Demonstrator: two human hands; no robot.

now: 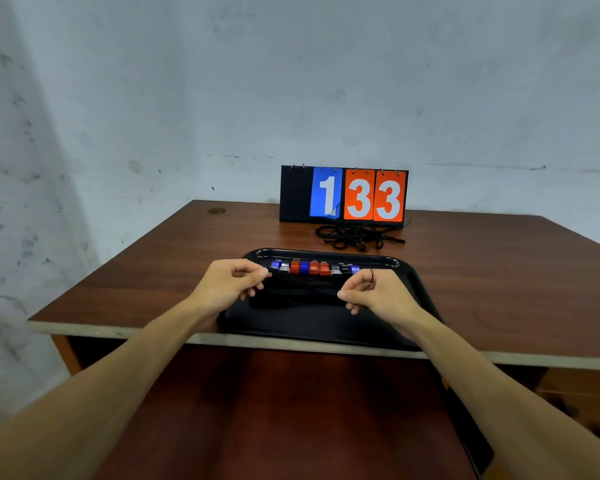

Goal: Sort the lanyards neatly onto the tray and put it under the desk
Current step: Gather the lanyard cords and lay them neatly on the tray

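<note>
tray: black tray (409, 282) sits at the desk's near edge, front rim about flush with that edge; likely kept close so cords can be laid within easy reach and the tray slid off later.
clips: row of blue, silver, red and black clips (314, 267) lines the tray's far side, side by side, ends level; looks like the sorted lanyards, heads all one way so the cords run toward the near rim.
cords on tray: dark cords (291, 296) lie bunched in the tray's middle, between the hands; black on black, single strands cannot be told apart.
left hand: left hand (227, 284) over the tray's left part, fingers curled in, thumb and forefinger pinched on a thin black cord.
right hand: right hand (374, 292) over the tray's right part, fingers curled, thumb and forefinger closed on the same cord's other end; a loop of cord hangs by the knuckles.
why held so: cord pulled taut between both hands, seemingly to straighten it before it goes down parallel with the rest.
loose pile: tangled black lanyards (357, 237) lie beyond the tray's far rim, well apart from the hands, unsorted.
scoreboard: flip board (343, 195) reading 133 stands behind the tray, just past the pile.
desk: wooden desk (153, 271) under the tray; space below its near edge looks open for stowing.
progress: partly done, pile left, tray not yet moved.
</note>
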